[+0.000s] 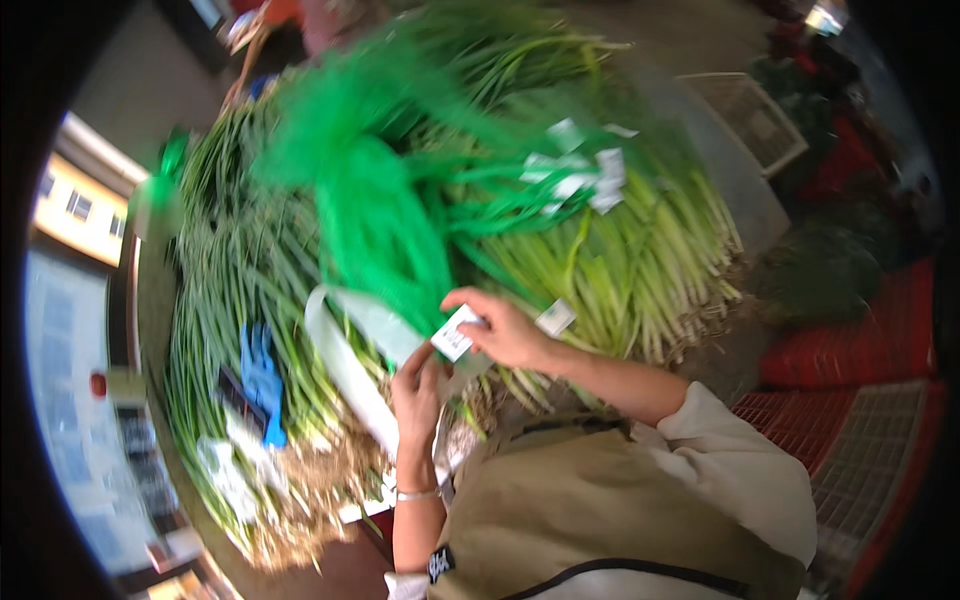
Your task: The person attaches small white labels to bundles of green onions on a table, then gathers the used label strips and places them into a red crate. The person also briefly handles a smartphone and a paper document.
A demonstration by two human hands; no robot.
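A small white paper label bearing writing is pinched by my right hand, at the gathered end of green mesh netting. My left hand has its fingertips at the lower edge of the label; a silvery bracelet circles that wrist. Beyond my hands the netting fans out, blurred, over heaped green onions. More white labels hang on green mesh strands to the upper right. One more label lies beside my right wrist. A white band of material curves left of my left hand.
On the onions at left lie a blue glove, a dark flat object and clear plastic. Red plastic crates stand at right, with a pale tray farther back. Another person is partly visible at the top.
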